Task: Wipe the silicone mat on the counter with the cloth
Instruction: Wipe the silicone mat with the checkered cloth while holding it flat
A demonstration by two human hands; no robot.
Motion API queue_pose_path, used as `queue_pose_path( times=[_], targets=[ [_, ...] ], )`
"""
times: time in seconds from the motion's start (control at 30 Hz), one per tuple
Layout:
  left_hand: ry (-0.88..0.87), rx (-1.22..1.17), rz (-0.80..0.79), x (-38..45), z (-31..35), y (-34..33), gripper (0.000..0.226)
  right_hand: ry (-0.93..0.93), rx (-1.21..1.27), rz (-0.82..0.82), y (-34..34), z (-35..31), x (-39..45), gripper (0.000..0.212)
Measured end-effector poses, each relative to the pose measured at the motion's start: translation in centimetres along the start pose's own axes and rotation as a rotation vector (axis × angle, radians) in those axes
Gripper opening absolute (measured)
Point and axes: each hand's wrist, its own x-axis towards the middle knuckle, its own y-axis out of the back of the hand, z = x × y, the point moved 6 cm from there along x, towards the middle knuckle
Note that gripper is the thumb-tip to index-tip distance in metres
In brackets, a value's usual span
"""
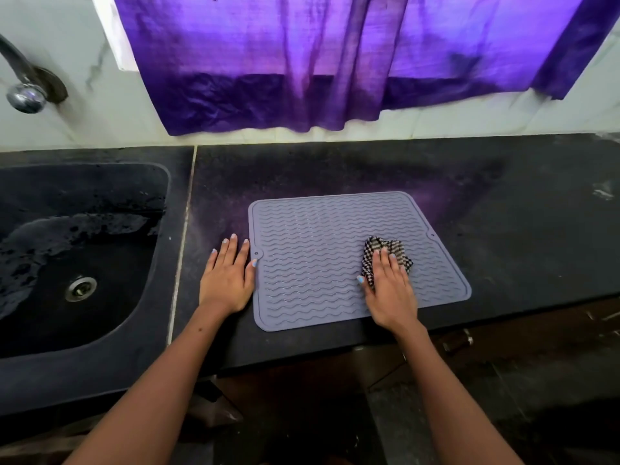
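Grey ribbed silicone mat (318, 256) lies flat on black stone counter (503, 213) between both hands. Right hand (391, 290) presses crumpled black-and-white checked cloth (385, 253) onto the mat, fingers fairly straight; the cloth is mostly hidden beneath it. Left hand (228, 280) rests flat, thumb touching the mat's edge. Dark sink (141, 347) left, cut off.

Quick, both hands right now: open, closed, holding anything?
Left hand: open, flat on the black counter at the grey ribbed silicone mat's left edge.
Right hand: open, fingers pressing the crumpled checked cloth onto the mat.
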Motion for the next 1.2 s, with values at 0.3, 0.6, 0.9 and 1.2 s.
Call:
queue_pose_path(
  times=[0.3,0.6,0.9,1.2],
  targets=[
    [0.009,-0.047,0.031,-0.2,0.1,0.5,0.071,-0.251,0.945,0.111,5.4,-1.4,1.7,0.047],
    [0.001,-0.045,0.050,-0.3,0.1,0.3,0.069,0.110,-0.045,0.053,-1.9,-7.0,-0.2,0.066],
    [0.006,-0.075,0.058,-0.5,0.2,0.6,0.069,-0.252,1.137,-0.023,2.6,-8.0,1.2,0.050],
    [0.001,-0.072,0.082,-0.5,0.0,0.3,0.068,0.273,-0.021,0.064,-2.9,-12.5,-3.3,0.064]
  ],
)
